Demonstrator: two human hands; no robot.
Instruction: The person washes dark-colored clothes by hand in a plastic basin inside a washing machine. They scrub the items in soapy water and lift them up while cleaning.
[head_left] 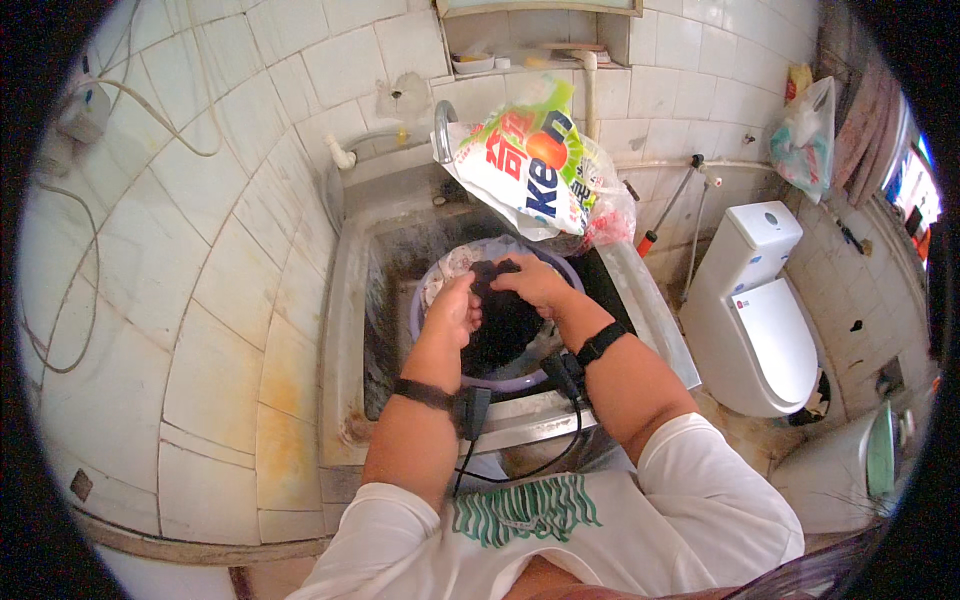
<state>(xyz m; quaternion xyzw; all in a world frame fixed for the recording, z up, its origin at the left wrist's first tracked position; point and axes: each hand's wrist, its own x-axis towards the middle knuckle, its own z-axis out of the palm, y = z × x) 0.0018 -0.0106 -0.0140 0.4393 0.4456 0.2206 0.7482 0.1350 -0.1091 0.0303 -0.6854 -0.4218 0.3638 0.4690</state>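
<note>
A pale purple basin [491, 384] stands inside a grimy metal sink [338, 345]. Dark cloth [495, 320] fills much of it, and a light patterned cloth [451, 265] lies along its far left side. Above the basin, my left hand [456, 309] is closed on an edge of the dark cloth. My right hand [534, 284] pinches a bunched part of the same cloth close beside it. The cloth hangs down between both hands into the basin. Below the hands, the dark folds merge, so their shape cannot be made out.
A large detergent bag [530, 170] rests at the sink's far right, beside a curved metal faucet [444, 128]. Rightward stand a white toilet [770, 330] and a pale bucket [826, 470]. Dark wrist straps with a cable [579, 425] hang near the sink's front edge.
</note>
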